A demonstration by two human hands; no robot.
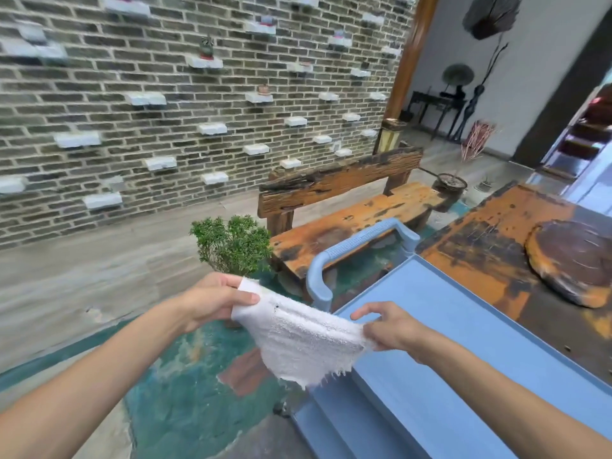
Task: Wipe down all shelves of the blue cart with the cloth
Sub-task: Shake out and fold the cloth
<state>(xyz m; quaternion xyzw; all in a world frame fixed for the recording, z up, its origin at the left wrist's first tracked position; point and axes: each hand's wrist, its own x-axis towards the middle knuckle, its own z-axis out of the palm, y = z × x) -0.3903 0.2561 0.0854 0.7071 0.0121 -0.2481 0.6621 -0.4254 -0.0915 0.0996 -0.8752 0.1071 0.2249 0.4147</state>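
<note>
apparently the wiping is not begun: the left hand (217,301) and the right hand (385,329) each pinch a corner of the white terry cloth (298,339), stretched in the lower centre of the frame above the near edge of the blue plastic cart (440,342), so all shelves seem left.

White terry cloth (304,339), frayed bottom edge, hangs stretched in the air just over the blue cart's (440,359) left edge. Cart: light-blue plastic w/ raised rim, ribbed handle (361,240) at far end; top shelf bare.
</note>
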